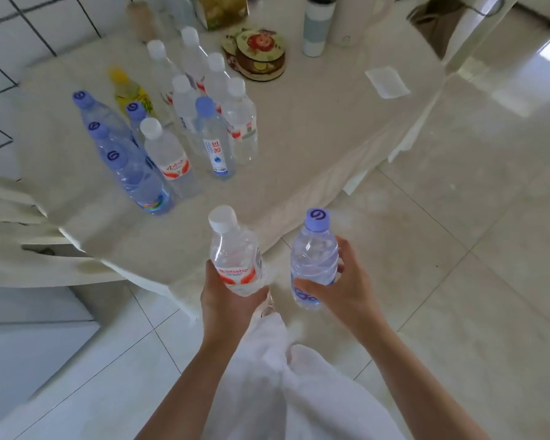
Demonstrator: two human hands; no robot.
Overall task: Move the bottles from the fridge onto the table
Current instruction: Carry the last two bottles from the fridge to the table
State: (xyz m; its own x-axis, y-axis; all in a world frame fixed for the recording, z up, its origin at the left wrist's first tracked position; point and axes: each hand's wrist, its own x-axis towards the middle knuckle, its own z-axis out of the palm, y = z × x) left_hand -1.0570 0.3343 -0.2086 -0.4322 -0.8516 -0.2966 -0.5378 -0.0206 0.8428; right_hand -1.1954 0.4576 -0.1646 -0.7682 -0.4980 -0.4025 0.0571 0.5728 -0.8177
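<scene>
Two bottles held up in front of the body, near the table's corner, over the floor. Left hand wrapped tight around the low part of a clear bottle with a white cap and a red label. Right hand wrapped tight around the low part of a pale blue bottle with a purple cap. Both bottles standing tall, caps up, long way running up and down, tops leaning a little toward the table. A small gap between the two, not touching.

Table ahead, covered in a pale cloth. A crowd of bottles standing on its left part, all upright with caps up. Blue ones with purple caps on the left of the crowd. Clear ones with white caps in the middle and back. One yellow bottle behind the blue ones. One bottle with a blue cap and a white label near the front.

Bare cloth between the held bottles and the crowd. Farther back, a round flowery tin, a grey and white cup and a white card lying flat. White chair tucked in at the left edge of the table. Pale tiled floor on the right and below. White clothing between the two arms.
</scene>
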